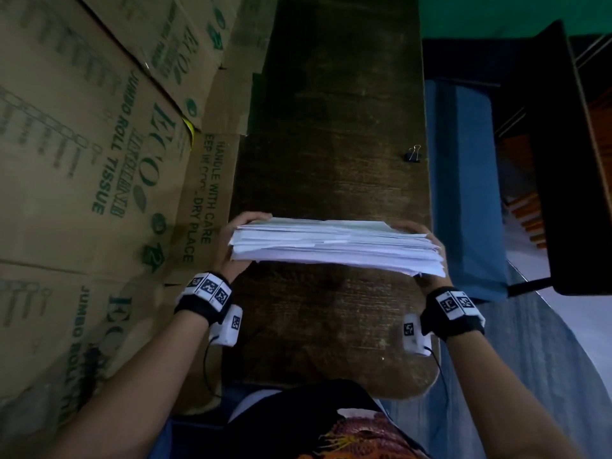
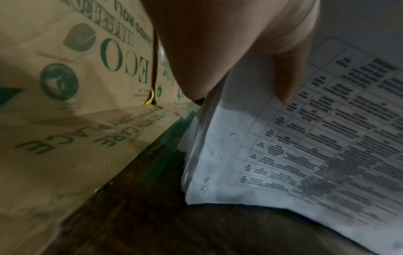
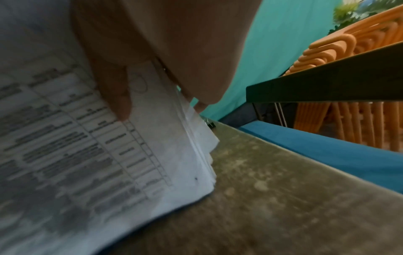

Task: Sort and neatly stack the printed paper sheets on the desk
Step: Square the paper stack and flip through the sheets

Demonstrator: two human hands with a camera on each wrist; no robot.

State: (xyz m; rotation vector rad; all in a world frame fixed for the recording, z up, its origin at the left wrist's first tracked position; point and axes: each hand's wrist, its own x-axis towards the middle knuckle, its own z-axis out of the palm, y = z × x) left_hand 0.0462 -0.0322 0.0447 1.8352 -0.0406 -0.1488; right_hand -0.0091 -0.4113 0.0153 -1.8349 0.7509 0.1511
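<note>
A thick stack of printed paper sheets (image 1: 334, 246) stands on its long edge across the dark wooden desk (image 1: 331, 111), top edges uneven. My left hand (image 1: 231, 233) grips its left end and my right hand (image 1: 430, 236) grips its right end. In the left wrist view my left hand (image 2: 240, 43) has its thumb (image 2: 287, 82) pressed on the printed table of the facing sheet (image 2: 305, 146). In the right wrist view my right hand (image 3: 174, 43) lays its thumb (image 3: 115, 96) on the same sheet (image 3: 109, 172). Whether the bottom edge touches the desk (image 3: 283, 198) I cannot tell.
Cardboard boxes (image 1: 99, 144) wall the desk's left side. A black binder clip (image 1: 413, 154) lies near the desk's right edge, beyond the stack. A blue bench (image 1: 463, 180) runs along the right, with a dark table (image 1: 563, 160) and orange chairs (image 3: 348, 60) past it.
</note>
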